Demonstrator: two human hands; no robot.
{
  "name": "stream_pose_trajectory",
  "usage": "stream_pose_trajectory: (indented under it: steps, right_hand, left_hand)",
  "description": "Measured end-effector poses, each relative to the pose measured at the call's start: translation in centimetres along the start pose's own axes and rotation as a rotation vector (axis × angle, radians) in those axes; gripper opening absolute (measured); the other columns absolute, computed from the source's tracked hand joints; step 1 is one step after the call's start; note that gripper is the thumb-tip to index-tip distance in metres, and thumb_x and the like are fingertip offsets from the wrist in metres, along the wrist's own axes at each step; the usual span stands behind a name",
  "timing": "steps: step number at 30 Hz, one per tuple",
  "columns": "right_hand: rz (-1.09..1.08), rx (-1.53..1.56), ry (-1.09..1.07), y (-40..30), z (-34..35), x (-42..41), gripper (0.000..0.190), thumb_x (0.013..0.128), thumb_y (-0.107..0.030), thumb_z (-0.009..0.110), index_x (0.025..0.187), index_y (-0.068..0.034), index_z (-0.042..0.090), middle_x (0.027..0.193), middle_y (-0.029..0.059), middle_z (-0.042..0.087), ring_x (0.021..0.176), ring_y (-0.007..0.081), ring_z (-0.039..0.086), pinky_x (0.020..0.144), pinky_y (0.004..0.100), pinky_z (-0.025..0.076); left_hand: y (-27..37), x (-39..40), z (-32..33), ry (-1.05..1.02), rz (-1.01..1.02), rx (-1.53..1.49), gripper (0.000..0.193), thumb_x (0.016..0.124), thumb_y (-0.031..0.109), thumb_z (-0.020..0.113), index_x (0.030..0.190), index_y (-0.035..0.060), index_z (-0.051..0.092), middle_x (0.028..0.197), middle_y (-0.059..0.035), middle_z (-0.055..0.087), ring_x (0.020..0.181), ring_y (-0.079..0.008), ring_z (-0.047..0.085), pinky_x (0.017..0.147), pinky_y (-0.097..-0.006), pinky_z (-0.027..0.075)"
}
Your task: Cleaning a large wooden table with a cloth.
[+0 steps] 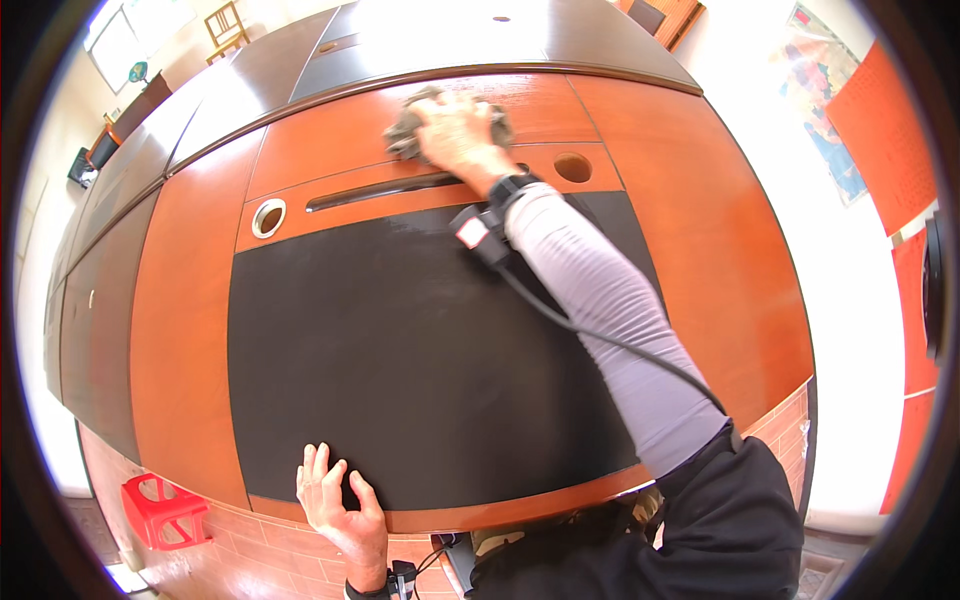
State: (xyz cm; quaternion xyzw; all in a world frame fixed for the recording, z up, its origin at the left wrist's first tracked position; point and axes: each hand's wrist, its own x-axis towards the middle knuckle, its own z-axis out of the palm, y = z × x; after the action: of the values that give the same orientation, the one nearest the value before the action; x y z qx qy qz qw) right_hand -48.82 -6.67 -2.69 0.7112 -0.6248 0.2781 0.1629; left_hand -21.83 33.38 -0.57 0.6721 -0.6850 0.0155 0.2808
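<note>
My right hand [457, 135] presses a crumpled grey-brown cloth [407, 135] onto the far reddish-brown strip of a wooden desk [705, 225]. The cloth bunches out on both sides of the hand, and the wood to its right looks wet and shiny. My left hand [335, 499] rests on the desk's near edge, its fingers apart at the lower left corner of a black inlaid panel [420, 337]. A long slot [375, 193] lies beneath my right wrist, between a pale-rimmed round hole [268, 218] and a bare round hole [573, 167].
Dark glossy desks [495, 37] adjoin the far edge and the left side. A red plastic stool [166, 511] stands on the floor at lower left. A cable [607, 337] runs along my right sleeve. A wooden chair [226, 30] stands far back.
</note>
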Motion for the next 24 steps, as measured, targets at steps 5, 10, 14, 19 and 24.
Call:
stream_pose_trajectory:
  steps: [5,10,14,19,24]
  right_hand:
    - [-0.216,0.272,-0.059,-12.9,-1.4,-2.2,0.026,0.081,-0.025,0.063,0.107,-0.02,0.065,0.112,0.0105,0.061,0.112,0.0323,0.053,0.09,0.0547,0.039]
    - [-0.251,0.438,-0.001,-12.2,-1.8,-2.9,0.023,0.079,-0.022,0.064,0.101,-0.019,0.067,0.106,0.0101,0.062,0.108,0.0319,0.055,0.092,0.0528,0.039]
    - [-0.257,0.384,-0.07,-8.8,-3.5,-3.7,0.025,0.076,-0.021,0.066,0.101,-0.019,0.068,0.107,0.011,0.062,0.109,0.0319,0.055,0.094,0.0511,0.039]
    - [-0.107,0.273,-0.05,0.7,-5.1,-4.1,0.025,0.08,-0.024,0.063,0.104,-0.022,0.068,0.109,0.0097,0.063,0.11,0.031,0.055,0.097,0.0496,0.039]
    - [0.162,0.08,-0.053,13.7,-6.9,-4.6,0.027,0.087,-0.028,0.053,0.112,-0.032,0.064,0.116,0.0051,0.062,0.113,0.0304,0.054,0.096,0.0501,0.041]
  left_hand:
    - [-0.3,-0.1,-0.2,0.018,-0.021,-0.016,0.015,0.079,-0.003,0.06,0.093,-0.0022,0.063,0.118,-0.018,0.064,0.12,-0.0365,0.055,0.105,-0.0508,0.038]
    - [-0.1,0.1,-0.1,0.017,0.004,-0.018,0.014,0.08,-0.003,0.059,0.094,-0.0026,0.062,0.119,-0.0175,0.064,0.12,-0.0364,0.055,0.104,-0.0489,0.039]
    - [-0.9,-0.3,0.0,0.026,-0.017,-0.014,0.014,0.082,-0.005,0.057,0.095,-0.0023,0.062,0.121,-0.0169,0.063,0.12,-0.0357,0.055,0.102,-0.0445,0.042]
    - [-1.4,-0.1,0.3,0.041,0.003,-0.013,0.012,0.084,-0.004,0.056,0.095,-0.0033,0.062,0.121,-0.0177,0.063,0.12,-0.0356,0.055,0.101,-0.0429,0.043]
    - [-2.4,0.0,0.2,0.066,0.035,0.0,0.012,0.086,-0.004,0.055,0.096,-0.0044,0.063,0.122,-0.0184,0.063,0.118,-0.0355,0.057,0.101,-0.042,0.044]
